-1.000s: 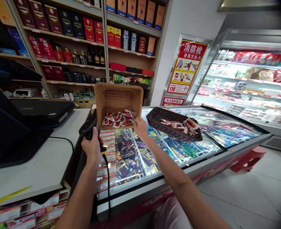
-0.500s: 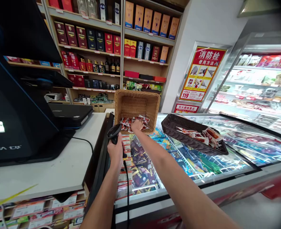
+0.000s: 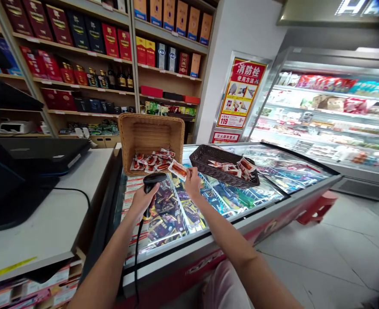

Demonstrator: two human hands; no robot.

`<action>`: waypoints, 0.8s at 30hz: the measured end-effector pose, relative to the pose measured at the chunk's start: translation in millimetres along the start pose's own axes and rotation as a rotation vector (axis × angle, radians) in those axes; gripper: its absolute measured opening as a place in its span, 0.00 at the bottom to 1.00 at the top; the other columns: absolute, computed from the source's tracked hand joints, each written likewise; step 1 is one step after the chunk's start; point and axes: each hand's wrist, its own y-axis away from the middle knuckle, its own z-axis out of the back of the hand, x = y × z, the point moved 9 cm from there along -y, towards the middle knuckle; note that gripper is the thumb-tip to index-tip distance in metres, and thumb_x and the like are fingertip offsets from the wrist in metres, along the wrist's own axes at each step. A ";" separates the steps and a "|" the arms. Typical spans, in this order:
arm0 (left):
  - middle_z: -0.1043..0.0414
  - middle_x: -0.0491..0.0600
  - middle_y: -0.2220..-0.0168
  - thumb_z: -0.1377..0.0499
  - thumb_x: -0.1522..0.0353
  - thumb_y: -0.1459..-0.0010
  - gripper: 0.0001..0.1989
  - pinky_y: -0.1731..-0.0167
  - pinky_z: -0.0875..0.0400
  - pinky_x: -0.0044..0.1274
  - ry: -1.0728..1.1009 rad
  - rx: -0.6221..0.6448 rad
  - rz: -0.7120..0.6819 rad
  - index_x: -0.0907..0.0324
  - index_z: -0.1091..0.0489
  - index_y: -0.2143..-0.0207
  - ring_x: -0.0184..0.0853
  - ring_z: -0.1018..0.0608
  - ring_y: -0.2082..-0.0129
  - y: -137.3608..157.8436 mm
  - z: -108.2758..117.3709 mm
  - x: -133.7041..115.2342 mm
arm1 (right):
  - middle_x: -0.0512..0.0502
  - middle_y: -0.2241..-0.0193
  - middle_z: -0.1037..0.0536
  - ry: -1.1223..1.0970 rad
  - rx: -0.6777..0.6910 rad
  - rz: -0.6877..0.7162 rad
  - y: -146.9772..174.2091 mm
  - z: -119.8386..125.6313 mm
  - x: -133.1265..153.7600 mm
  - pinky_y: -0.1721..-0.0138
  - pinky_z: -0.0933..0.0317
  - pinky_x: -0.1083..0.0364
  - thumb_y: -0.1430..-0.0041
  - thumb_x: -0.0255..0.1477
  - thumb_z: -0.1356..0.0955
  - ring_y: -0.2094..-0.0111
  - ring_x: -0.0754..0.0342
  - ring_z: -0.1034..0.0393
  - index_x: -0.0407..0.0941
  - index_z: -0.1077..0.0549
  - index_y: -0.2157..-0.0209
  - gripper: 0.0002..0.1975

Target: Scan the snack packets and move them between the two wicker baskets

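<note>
My left hand (image 3: 143,200) is closed around a black handheld barcode scanner (image 3: 153,179), whose cable hangs down over the freezer's front. Between the fingers of my right hand (image 3: 193,182) is a clear-wrapped sausage packet (image 3: 177,170), held by one end. The packet is up in front of the scanner and to its right. Behind the scanner a tan wicker basket (image 3: 125,141) lies with its opening toward me, several similar sausage packets (image 3: 152,161) inside. To the right, a dark brown woven tray (image 3: 205,168) holds more of these packets (image 3: 232,168).
Both containers rest on a glass-topped chest freezer (image 3: 273,184) full of packaged goods. A white counter (image 3: 57,206) with a black device (image 3: 47,152) is at left. Shelves of boxed bottles (image 3: 76,34) stand behind. A red stool (image 3: 318,208) is on the floor at right.
My right hand has come out of the wicker basket with a sausage packet and moved right, near the scanner. The view has turned to the right. My left hand still grips the scanner.
</note>
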 end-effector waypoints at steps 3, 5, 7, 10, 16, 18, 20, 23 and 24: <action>0.34 0.43 0.82 0.32 0.47 0.52 0.25 0.83 0.40 0.22 -0.065 0.157 -0.048 0.56 0.36 0.75 0.30 0.33 0.85 8.5 -19.3 -6.1 | 0.49 0.73 0.26 -0.007 -0.039 0.004 7.4 10.4 -11.5 0.71 0.49 0.56 0.28 0.38 0.44 0.76 0.52 0.35 0.47 0.35 0.61 0.13; 0.35 0.43 0.84 0.34 0.46 0.49 0.25 0.83 0.40 0.23 -0.107 0.205 -0.078 0.56 0.37 0.76 0.30 0.34 0.86 13.5 -25.2 -10.8 | 0.48 0.73 0.26 -0.016 -0.080 -0.004 6.5 12.0 -15.1 0.71 0.49 0.56 0.28 0.39 0.44 0.75 0.52 0.34 0.47 0.35 0.61 0.13; 0.36 0.44 0.85 0.35 0.45 0.48 0.26 0.83 0.39 0.23 -0.123 0.231 -0.095 0.56 0.37 0.77 0.30 0.35 0.87 17.5 -28.4 -15.2 | 0.48 0.73 0.25 -0.031 -0.104 -0.013 4.2 11.6 -16.8 0.71 0.47 0.56 0.29 0.40 0.43 0.74 0.51 0.32 0.47 0.34 0.61 0.14; 0.35 0.44 0.84 0.35 0.46 0.47 0.26 0.82 0.40 0.23 -0.123 0.227 -0.115 0.56 0.38 0.77 0.30 0.35 0.87 21.2 -28.5 -21.8 | 0.48 0.73 0.25 -0.055 -0.103 -0.009 2.3 10.9 -17.1 0.69 0.45 0.56 0.29 0.40 0.44 0.73 0.51 0.31 0.47 0.34 0.60 0.14; 0.34 0.45 0.84 0.35 0.47 0.46 0.25 0.81 0.39 0.23 -0.213 0.204 -0.148 0.57 0.36 0.79 0.30 0.33 0.85 20.1 -25.7 -24.5 | 0.47 0.72 0.25 -0.091 -0.113 -0.007 3.2 16.2 -16.1 0.69 0.44 0.56 0.28 0.41 0.44 0.72 0.51 0.31 0.47 0.35 0.61 0.15; 0.34 0.45 0.84 0.35 0.47 0.46 0.25 0.81 0.40 0.23 -0.235 0.191 -0.158 0.57 0.36 0.79 0.30 0.32 0.85 18.2 -24.6 -23.0 | 0.48 0.72 0.26 -0.094 -0.110 -0.011 3.4 16.3 -15.6 0.69 0.44 0.56 0.29 0.41 0.44 0.73 0.51 0.31 0.47 0.35 0.61 0.14; 0.34 0.45 0.85 0.36 0.47 0.46 0.25 0.81 0.40 0.23 -0.249 0.179 -0.159 0.57 0.36 0.79 0.31 0.33 0.85 16.4 -24.0 -21.2 | 0.48 0.73 0.26 -0.103 -0.104 -0.020 3.3 15.3 -16.2 0.68 0.43 0.56 0.29 0.41 0.43 0.74 0.52 0.32 0.48 0.35 0.62 0.14; 0.35 0.44 0.86 0.34 0.49 0.47 0.24 0.82 0.40 0.23 -0.246 0.171 -0.140 0.56 0.36 0.78 0.31 0.33 0.85 14.2 -23.7 -18.5 | 0.50 0.75 0.27 -0.146 -0.133 -0.103 0.6 17.2 -27.5 0.67 0.39 0.54 0.31 0.41 0.40 0.73 0.51 0.31 0.48 0.35 0.63 0.13; 0.35 0.44 0.86 0.34 0.49 0.48 0.24 0.82 0.40 0.23 -0.237 0.165 -0.134 0.56 0.36 0.78 0.31 0.33 0.85 13.3 -23.0 -18.0 | 0.49 0.74 0.27 -0.179 -0.165 -0.157 -1.3 20.2 -34.9 0.66 0.37 0.54 0.31 0.41 0.40 0.72 0.51 0.30 0.48 0.35 0.63 0.12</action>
